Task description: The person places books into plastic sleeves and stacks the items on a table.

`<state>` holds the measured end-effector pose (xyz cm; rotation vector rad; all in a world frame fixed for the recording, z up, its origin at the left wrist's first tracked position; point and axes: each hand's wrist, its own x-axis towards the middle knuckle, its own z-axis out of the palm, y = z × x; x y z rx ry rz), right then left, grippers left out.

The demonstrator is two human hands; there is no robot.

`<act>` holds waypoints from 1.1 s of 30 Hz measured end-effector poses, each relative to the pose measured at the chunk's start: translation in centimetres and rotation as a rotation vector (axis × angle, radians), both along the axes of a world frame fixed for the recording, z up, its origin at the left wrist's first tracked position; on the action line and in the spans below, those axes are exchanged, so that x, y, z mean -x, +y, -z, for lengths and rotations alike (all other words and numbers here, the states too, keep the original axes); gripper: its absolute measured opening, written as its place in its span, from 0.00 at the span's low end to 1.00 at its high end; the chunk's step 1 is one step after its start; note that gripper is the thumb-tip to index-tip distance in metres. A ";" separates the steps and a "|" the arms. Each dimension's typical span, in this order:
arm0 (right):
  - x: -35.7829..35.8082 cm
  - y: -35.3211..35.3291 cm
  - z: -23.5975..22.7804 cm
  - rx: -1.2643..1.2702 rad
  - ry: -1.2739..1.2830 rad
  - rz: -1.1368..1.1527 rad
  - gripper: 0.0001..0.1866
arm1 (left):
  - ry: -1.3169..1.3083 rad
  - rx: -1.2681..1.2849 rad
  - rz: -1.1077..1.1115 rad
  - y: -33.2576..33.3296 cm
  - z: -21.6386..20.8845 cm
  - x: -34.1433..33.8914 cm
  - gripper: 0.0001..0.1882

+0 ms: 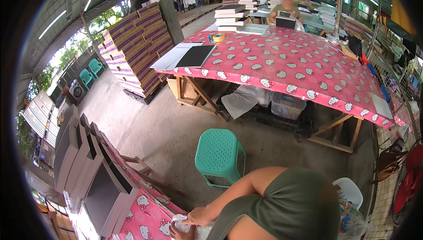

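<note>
Both hands are close together at the bottom edge, beside a pink patterned table. My right hand is closed on crumpled clear plastic, its arm reaching in from the right under an olive-green sleeve. My left hand shows only partly, with its fingers curled around the same plastic from below. What lies inside the plastic is hidden. To the left of the hands, several thick slabs with black faces and pale edges stand leaning in a row on the table.
A green stool stands on the concrete floor. Beyond is a large pink table bearing a tape roll, a black sheet and stacked slabs. Stacked cartons stand left. A co-worker sits behind the table.
</note>
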<state>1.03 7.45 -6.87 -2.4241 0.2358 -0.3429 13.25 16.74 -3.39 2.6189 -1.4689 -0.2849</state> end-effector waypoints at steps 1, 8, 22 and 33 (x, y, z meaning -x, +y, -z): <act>-0.2 0.0 0.4 -0.025 0.009 0.013 0.19 | 0.032 -0.018 -0.006 -0.1 -0.2 0.0 0.40; 0.2 0.0 0.5 0.075 0.101 0.003 0.12 | 0.347 0.115 -0.072 -0.6 3.1 -3.0 0.44; 0.2 1.0 -2.0 0.443 -0.442 0.128 0.09 | 0.291 0.231 -0.046 0.3 4.3 -3.3 0.43; -0.3 1.2 -0.9 0.028 0.240 -0.114 0.28 | 0.479 0.288 0.029 -1.2 7.4 -5.5 0.47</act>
